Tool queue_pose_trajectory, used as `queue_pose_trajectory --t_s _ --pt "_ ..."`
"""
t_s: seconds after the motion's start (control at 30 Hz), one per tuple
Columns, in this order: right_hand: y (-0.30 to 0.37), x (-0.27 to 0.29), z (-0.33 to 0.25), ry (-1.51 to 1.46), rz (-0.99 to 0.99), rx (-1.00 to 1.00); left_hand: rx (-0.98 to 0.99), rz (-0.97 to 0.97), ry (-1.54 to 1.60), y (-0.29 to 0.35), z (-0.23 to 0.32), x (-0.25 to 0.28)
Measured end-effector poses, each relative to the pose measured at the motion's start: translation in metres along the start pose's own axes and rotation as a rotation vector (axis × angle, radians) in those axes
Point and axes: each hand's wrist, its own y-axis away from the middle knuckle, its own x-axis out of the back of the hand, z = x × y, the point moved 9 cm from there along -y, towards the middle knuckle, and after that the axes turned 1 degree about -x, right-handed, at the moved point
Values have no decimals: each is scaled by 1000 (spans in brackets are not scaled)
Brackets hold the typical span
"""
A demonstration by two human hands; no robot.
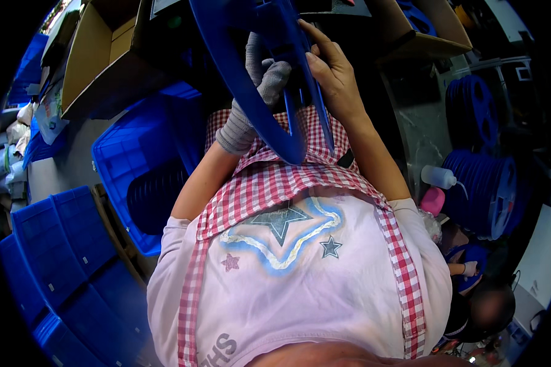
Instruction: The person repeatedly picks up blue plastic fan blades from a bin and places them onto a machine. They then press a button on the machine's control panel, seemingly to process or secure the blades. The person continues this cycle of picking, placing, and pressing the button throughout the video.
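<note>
A large blue plastic reel (251, 104) is held up in front of me, seen nearly edge-on with its two flanges apart. My left hand (264, 85), in a grey knit glove, reaches in at the left flange with its fingers curled at the reel's inner part. Part of those fingers is hidden by the reel. My right hand (333, 70) is bare and grips the right flange from outside, fingertips pressed on its edge and face.
Open cardboard boxes stand at the upper left (104, 67) and upper right (428, 43). Blue bins (67, 244) are stacked at left, near a blue crate (122, 153). Blue reels (483, 183), a squeeze bottle (439, 177) and another person (490, 306) are at right.
</note>
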Motion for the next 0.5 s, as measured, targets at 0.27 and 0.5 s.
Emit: queue_pose_trajectory --t_s 0.27,0.5 --pt "0 -2 6 -9 -15 -59 463 58 -164 17 -19 6" --pt "-3 -5 6 -51 -40 -36 58 55 -336 5 29 -13"
